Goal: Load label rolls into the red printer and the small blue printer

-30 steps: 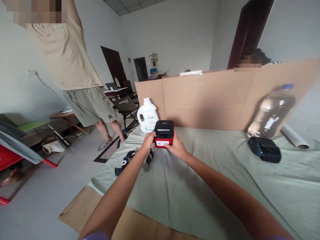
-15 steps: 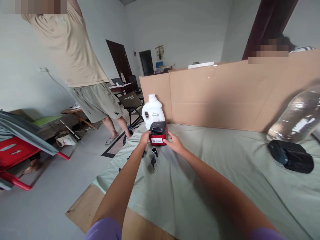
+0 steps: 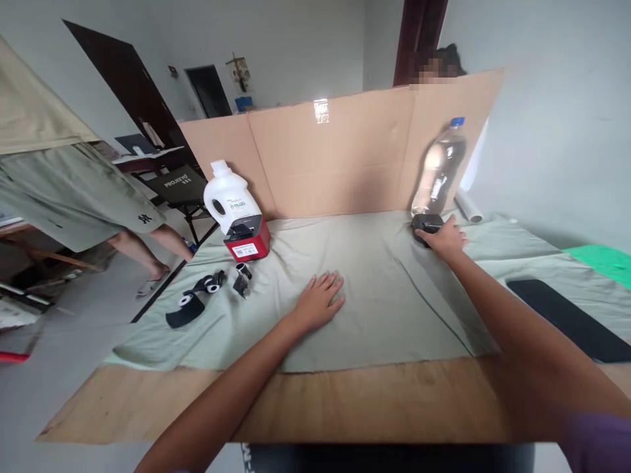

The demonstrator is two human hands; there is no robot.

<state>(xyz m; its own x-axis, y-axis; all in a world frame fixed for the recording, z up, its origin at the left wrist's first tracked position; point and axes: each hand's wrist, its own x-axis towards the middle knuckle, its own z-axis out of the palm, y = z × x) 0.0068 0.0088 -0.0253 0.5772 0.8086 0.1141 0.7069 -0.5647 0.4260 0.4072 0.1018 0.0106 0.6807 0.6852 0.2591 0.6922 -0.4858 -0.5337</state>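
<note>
At the tabletop's left edge lie black tape rolls (image 3: pixel 197 299), and behind them, toward the back left corner, a red box (image 3: pixel 247 240) sits touching a white jug (image 3: pixel 229 197). The left hand (image 3: pixel 318 301) lies flat on the green cloth (image 3: pixel 384 289) near the middle, fingers spread, gripping nothing. Over at the back right, the right hand (image 3: pixel 445 239) curls onto a black device (image 3: pixel 426 225), just in front of a clear bottle (image 3: pixel 440 167) leaning on the cardboard wall (image 3: pixel 345 157).

Arms: two bare forearms, left hand (image 3: pixel 318 301) and right hand (image 3: pixel 446 239) uncovered.
Sleeves: short purple fabric sleeve (image 3: pixel 594 441), near right edge.
</note>
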